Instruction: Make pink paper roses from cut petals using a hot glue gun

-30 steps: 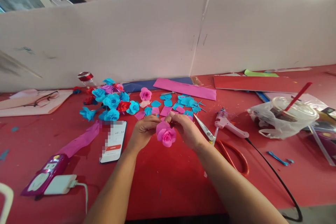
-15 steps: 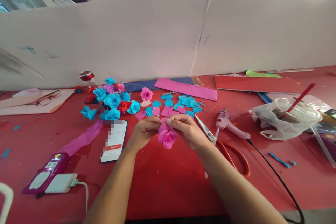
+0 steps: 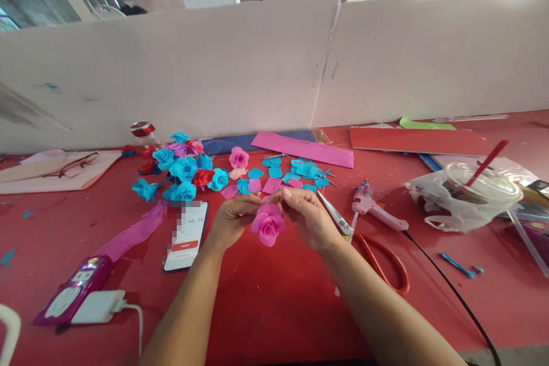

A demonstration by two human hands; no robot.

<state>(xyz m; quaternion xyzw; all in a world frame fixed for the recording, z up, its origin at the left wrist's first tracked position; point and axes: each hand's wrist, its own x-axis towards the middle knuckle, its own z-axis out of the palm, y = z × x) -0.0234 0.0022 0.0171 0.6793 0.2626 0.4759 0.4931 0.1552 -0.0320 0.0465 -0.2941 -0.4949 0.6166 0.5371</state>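
Head view — the left hand (image 3: 231, 222) and right hand (image 3: 312, 220), fingers pinched closed, hold the pink flower (image 3: 268, 226) between them above the red surface (image 3: 266, 309) — a light, steady grip behind the bloom should spare its petals.

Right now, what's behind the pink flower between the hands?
Fingers of the left hand and right hand sit at the far edge of the pink flower. Beyond lie pink pieces and blue pieces on the table. The flower's back, any stem and some fingertips are covered.
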